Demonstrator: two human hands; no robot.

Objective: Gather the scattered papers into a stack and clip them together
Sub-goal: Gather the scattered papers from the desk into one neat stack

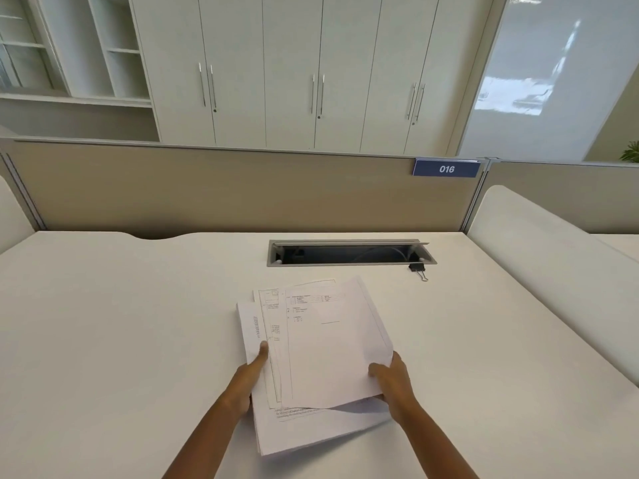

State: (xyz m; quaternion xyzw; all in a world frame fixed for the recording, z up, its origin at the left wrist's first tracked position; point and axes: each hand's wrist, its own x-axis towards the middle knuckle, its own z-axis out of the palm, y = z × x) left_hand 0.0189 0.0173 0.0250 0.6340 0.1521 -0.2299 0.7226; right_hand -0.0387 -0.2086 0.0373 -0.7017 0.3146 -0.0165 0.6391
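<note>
White papers (321,357) mid-desk (121,323), gathered but fanned, edges uneven. Left hand (247,378) and right hand (390,382) clamped on opposite sides. Step: squaring. Next: tap flush, then reach for black binder clip (417,268), well apart, beside cable slot (349,254).

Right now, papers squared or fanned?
Fanned: papers overlap askew, edges offset, held by left hand and right hand.

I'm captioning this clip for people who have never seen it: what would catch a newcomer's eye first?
First, the loose pile of papers in the middle of the white desk, held at its near edge by the left hand and the right hand. Next, the small black binder clip lying alone beyond it, beside the open cable slot. Above, a blue sign reads 016.
</note>
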